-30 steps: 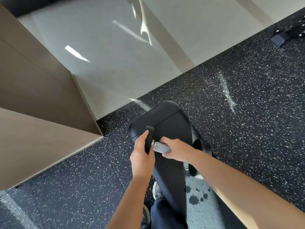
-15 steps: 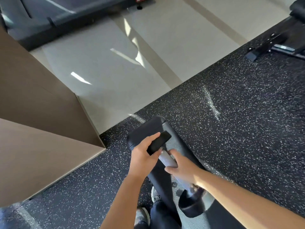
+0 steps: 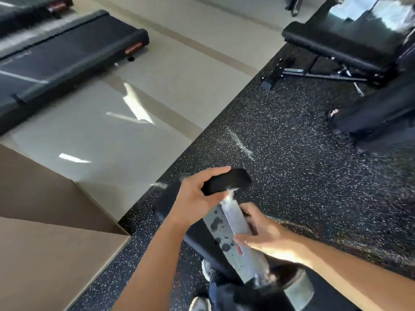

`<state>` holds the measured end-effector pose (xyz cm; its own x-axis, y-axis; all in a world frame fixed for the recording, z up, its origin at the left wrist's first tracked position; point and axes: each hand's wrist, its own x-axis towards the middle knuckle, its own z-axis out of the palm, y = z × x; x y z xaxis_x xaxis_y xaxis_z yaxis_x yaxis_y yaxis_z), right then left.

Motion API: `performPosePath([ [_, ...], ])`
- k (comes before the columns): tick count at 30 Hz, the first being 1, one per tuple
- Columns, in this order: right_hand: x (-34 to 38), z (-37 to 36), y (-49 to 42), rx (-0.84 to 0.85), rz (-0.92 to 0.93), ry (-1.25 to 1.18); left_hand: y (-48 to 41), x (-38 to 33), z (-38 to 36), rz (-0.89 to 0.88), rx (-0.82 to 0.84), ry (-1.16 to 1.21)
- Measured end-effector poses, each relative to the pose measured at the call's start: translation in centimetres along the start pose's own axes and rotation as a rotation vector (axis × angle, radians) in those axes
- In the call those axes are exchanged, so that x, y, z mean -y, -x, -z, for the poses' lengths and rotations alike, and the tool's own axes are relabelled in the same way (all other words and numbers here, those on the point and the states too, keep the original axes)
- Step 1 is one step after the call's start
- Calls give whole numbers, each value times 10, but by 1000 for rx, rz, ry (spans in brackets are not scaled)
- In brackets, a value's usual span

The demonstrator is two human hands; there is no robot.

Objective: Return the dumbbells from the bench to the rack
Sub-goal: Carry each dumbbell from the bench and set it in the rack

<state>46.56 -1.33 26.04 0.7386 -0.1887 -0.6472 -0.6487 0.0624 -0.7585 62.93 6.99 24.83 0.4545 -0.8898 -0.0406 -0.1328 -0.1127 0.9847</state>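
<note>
A dumbbell point(image 3: 235, 217) with black heads and a knurled silver handle is lifted off the black padded bench point(image 3: 170, 203) below it. My left hand point(image 3: 195, 196) grips its far black head. My right hand point(image 3: 265, 234) wraps the silver handle from the right side. The dumbbell's near head point(image 3: 294, 288) hangs low at the bottom, close to my legs. The bar runs tilted, far end up. No rack is in view.
A second black bench point(image 3: 341, 48) with a metal frame stands at the upper right on the speckled rubber floor point(image 3: 292, 142). Treadmill decks point(image 3: 67, 57) lie at the upper left on pale tile. A brown wall corner point(image 3: 56, 221) juts in at the left.
Both hands have raised the dumbbell off the bench and tilted it, far head up. My view has lifted, bringing the second bench and the treadmills into sight.
</note>
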Motion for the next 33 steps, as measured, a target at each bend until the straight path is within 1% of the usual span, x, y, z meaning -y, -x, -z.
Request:
performPosePath([
  [2, -2, -8, 27, -104, 4, -44, 7, -23, -9, -52, 63, 0],
  [4, -6, -18, 54, -201, 77, -105, 14, -44, -20, -85, 128, 26],
  [6, -14, -30, 83, -314, 140, -134, 22, -62, -33, -155, 197, -2],
  [8, -24, -42, 111, -429, 185, -169, 33, -81, -49, -267, 299, -42],
  [10, -37, -54, 138, -507, 230, -258, 45, -97, -69, -353, 410, -54],
  [15, -75, -82, 201, -741, 252, -422, 68, -119, -134, -439, 642, -71],
  [18, -102, -97, 238, -896, 234, -469, 91, -133, -183, -499, 779, -81],
  [24, -169, -133, 321, -1161, 184, -641, 157, -152, -296, -484, 1084, -11],
  [26, -193, -146, 351, -1241, 153, -690, 186, -157, -336, -521, 1149, -22],
  [29, -233, -165, 401, -1355, 125, -761, 240, -162, -398, -577, 1201, -26],
  [31, -260, -178, 438, -1422, 107, -812, 280, -165, -440, -590, 1238, -21],
  [33, -287, -195, 476, -1496, 54, -846, 323, -169, -480, -597, 1311, 13],
])
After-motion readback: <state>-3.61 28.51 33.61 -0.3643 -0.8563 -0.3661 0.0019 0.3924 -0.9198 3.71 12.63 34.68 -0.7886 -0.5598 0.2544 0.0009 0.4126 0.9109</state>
